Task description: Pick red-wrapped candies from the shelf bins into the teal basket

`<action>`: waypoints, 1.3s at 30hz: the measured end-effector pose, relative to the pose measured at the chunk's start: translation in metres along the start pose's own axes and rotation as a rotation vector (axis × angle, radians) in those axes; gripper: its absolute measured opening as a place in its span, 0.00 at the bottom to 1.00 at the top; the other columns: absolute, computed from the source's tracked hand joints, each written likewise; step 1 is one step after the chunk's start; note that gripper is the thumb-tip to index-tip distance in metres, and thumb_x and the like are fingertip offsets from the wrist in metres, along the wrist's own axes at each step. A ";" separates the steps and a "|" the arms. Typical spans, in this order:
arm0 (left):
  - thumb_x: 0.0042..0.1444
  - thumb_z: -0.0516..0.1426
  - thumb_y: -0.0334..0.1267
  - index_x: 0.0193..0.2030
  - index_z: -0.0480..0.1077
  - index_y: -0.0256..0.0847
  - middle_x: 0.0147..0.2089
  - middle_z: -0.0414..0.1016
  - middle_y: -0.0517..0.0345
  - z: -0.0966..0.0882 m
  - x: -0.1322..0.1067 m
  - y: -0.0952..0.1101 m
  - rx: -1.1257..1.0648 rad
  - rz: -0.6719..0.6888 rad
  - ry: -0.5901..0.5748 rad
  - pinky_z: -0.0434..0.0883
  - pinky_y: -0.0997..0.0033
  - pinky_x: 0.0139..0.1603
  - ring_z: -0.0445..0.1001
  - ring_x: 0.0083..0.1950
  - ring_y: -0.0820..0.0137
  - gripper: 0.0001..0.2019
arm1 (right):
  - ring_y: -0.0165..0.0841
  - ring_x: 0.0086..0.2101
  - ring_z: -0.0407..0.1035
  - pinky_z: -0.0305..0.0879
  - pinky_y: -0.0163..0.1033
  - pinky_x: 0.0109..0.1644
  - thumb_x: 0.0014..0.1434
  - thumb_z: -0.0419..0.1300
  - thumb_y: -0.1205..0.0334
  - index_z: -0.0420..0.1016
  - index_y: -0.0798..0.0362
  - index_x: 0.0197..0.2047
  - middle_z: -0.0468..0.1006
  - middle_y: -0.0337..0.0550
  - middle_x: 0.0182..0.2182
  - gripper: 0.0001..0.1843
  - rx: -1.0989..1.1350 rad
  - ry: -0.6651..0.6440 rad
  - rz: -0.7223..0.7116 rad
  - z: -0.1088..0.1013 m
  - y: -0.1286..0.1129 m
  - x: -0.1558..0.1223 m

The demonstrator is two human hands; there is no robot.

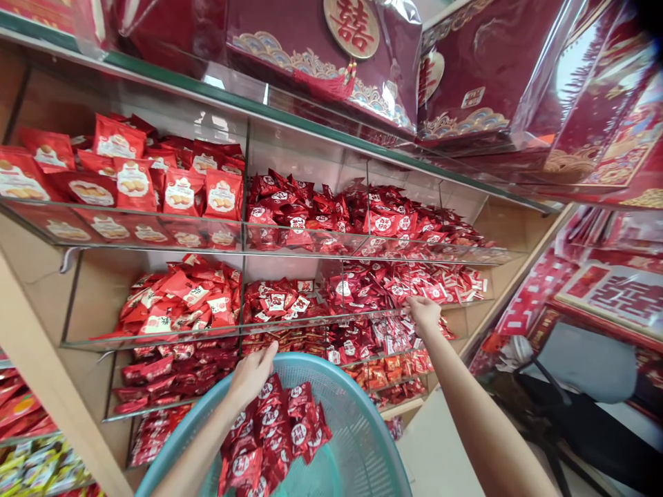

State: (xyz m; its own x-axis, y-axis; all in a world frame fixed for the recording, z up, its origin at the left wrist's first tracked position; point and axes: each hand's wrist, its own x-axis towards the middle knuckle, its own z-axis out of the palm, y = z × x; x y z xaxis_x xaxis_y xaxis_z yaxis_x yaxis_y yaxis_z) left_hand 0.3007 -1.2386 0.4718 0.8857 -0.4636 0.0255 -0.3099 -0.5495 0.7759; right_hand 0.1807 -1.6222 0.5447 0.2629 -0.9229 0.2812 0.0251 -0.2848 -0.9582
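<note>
A large teal plastic basket (370,414) with perforated sides is at the lower middle, and several red candy packets with white round labels (277,431) lie inside. My left hand (253,376) is closed at the far rim of the basket, its thumb side uppermost; the undersides of the fingers are hidden. Farther right, my right hand (425,314) reaches to the front glass lip of a shelf, beside dark red candy packets (357,286). Its fingers are curled together at the lip, and whatever may be between them cannot be made out.
Glass-fronted shelves (290,328) hold heaps of red packets in divided compartments, with red biscuit packets (135,183) at upper left. Dark red gift bags (321,62) in clear wrap stand above. A chair (585,362) is at right. Yellow packets (46,462) lie at lower left.
</note>
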 end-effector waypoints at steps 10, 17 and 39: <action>0.54 0.39 0.61 0.17 0.61 0.43 0.20 0.69 0.60 0.001 0.000 -0.002 -0.011 -0.006 0.007 0.60 0.70 0.35 0.69 0.29 0.66 0.28 | 0.38 0.22 0.72 0.67 0.40 0.26 0.50 0.55 0.47 0.70 0.55 0.30 0.76 0.46 0.20 0.18 -0.266 0.107 -0.062 -0.003 0.002 -0.008; 0.54 0.38 0.61 0.17 0.62 0.42 0.20 0.70 0.59 -0.001 -0.004 0.001 -0.031 0.000 0.028 0.60 0.70 0.34 0.70 0.28 0.66 0.29 | 0.49 0.38 0.69 0.60 0.49 0.44 0.47 0.56 0.50 0.71 0.55 0.31 0.77 0.55 0.30 0.16 -0.521 0.157 -0.106 -0.010 -0.008 -0.010; 0.55 0.38 0.62 0.17 0.60 0.42 0.19 0.68 0.60 -0.010 -0.008 -0.003 -0.067 -0.026 0.047 0.59 0.71 0.33 0.69 0.27 0.67 0.29 | 0.29 0.25 0.63 0.62 0.36 0.32 0.58 0.52 0.56 0.70 0.54 0.38 0.71 0.42 0.28 0.11 -0.174 0.062 -0.905 0.054 -0.127 -0.123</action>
State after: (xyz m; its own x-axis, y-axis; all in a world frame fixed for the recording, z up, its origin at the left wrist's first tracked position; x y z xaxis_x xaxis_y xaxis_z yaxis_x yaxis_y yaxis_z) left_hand 0.2977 -1.2263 0.4757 0.9089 -0.4157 0.0327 -0.2639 -0.5127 0.8170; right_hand 0.1973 -1.4589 0.6290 0.1615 -0.3405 0.9263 0.0488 -0.9347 -0.3521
